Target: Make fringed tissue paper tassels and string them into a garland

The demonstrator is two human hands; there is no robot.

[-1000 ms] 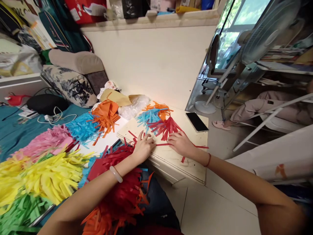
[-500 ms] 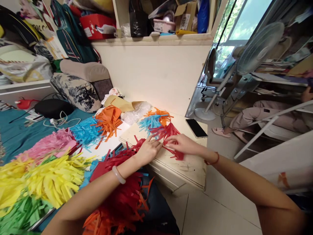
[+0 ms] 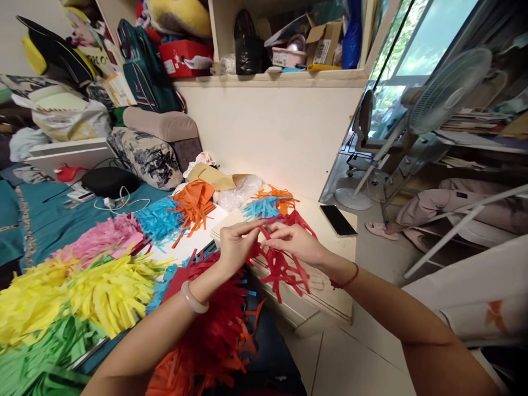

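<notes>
Both hands, left (image 3: 236, 242) and right (image 3: 293, 240), pinch the red paper fringe (image 3: 284, 269) between them. It looks light, floppy and easy to tear; best held by its uncut top edge.

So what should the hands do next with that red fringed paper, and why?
Probably gather the dangling strips together at the top. Both hands, left hand and right hand, pinch the red fringed paper above the small white table, and its cut strips hang loose and splayed below the fingers. Bunching them first would likely keep the piece tidy.
</notes>
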